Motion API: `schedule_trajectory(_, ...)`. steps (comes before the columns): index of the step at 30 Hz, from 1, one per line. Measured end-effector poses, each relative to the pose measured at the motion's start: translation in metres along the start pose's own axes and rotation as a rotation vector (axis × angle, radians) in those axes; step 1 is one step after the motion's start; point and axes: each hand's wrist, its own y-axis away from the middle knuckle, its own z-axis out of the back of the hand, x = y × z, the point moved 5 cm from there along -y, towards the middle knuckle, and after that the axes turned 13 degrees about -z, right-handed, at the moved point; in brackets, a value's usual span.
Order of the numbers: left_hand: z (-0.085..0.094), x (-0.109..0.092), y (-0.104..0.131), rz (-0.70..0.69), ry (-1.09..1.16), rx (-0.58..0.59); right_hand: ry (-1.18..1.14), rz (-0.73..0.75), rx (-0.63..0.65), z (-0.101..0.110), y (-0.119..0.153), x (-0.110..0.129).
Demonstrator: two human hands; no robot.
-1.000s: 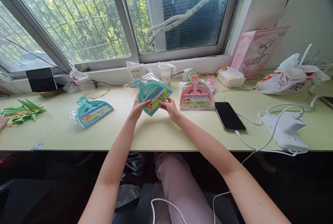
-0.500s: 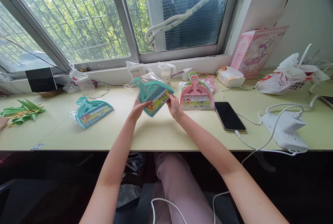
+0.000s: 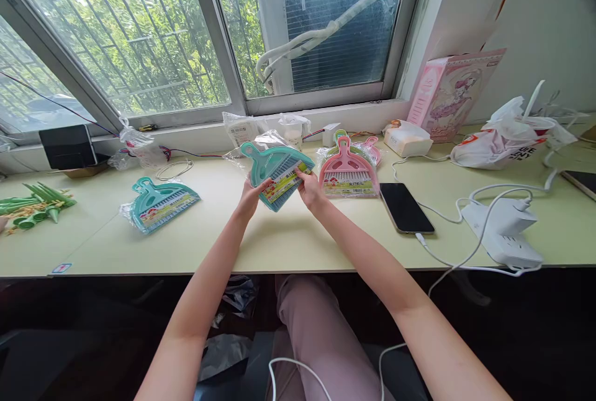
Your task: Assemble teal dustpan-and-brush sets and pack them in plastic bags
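Note:
Above the desk, a teal dustpan and brush set (image 3: 282, 171) with a printed label is held tilted between both hands. My left hand (image 3: 250, 197) grips its lower left edge, thumb on the label. My right hand (image 3: 309, 189) closes on its right end. Clear wrapping sticks out behind the set. A similar teal set (image 3: 162, 203) in clear plastic lies on the desk to the left. Just right of my right hand lies a pink dustpan and brush set (image 3: 348, 171), partly over a green one (image 3: 341, 135) and further pink pieces.
A phone (image 3: 406, 208) on a white cable and a power strip (image 3: 505, 236) lie at right. Behind them stand a tissue pack (image 3: 407, 138), a pink box (image 3: 454, 94) and a plastic bag (image 3: 505, 140). Green plant-like pieces (image 3: 37, 205) lie far left, beside a person's fingertips.
The view has shifted slightly, so the desk items sit a little further left. Both hands keep their hold on the teal set, with its tilt nearly the same.

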Motion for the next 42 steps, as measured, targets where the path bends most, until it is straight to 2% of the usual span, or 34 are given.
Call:
schedule_trajectory(4,-0.001,0.018,0.001,0.098,0.090,-0.092,-0.050,0.067,-0.060,-0.001,0.006,0.004)
schedule_trajectory(7,0.002,0.027,0.001,0.158,0.091,-0.110,-0.059,0.108,-0.088,-0.001,0.010,0.006)
schedule_trajectory(9,0.001,0.031,0.000,0.196,0.068,-0.053,-0.046,0.136,-0.101,0.000,0.011,0.009)
schedule_trajectory(12,-0.005,0.034,0.002,0.241,0.013,0.104,-0.031,0.176,-0.118,0.003,0.009,0.014)
schedule_trajectory(14,-0.007,0.028,0.001,0.164,-0.072,0.122,-0.015,0.192,-0.122,0.005,0.008,0.018)
schedule_trajectory(15,-0.005,0.021,0.000,0.069,-0.151,0.068,-0.006,0.191,-0.122,0.005,0.007,0.019)
schedule_trajectory(18,0.006,-0.019,0.006,-0.338,-0.522,-0.257,0.016,0.158,-0.108,0.005,0.007,0.016)
schedule_trajectory(20,0.005,-0.043,0.015,-0.544,-0.741,-0.396,0.052,0.126,-0.082,0.002,0.008,0.010)
schedule_trajectory(22,-0.002,-0.054,0.018,-0.626,-0.834,-0.340,0.108,0.093,-0.039,-0.002,0.009,0.001)
schedule_trajectory(26,-0.018,-0.044,0.015,-0.595,-0.838,-0.047,0.202,0.044,0.067,-0.012,0.012,-0.014)
schedule_trajectory(30,-0.017,-0.031,0.013,-0.563,-0.806,0.028,0.295,0.041,0.114,-0.014,0.012,-0.021)
schedule_trajectory(33,-0.014,-0.029,0.013,-0.527,-0.834,0.020,0.394,0.055,0.099,-0.011,0.010,-0.026)
schedule_trajectory(36,-0.010,-0.032,0.015,-0.483,-0.877,-0.059,0.553,0.110,0.063,-0.012,0.011,-0.030)
schedule_trajectory(42,-0.004,-0.043,0.015,-0.507,-1.013,-0.227,0.979,0.402,0.026,-0.029,0.032,-0.020)
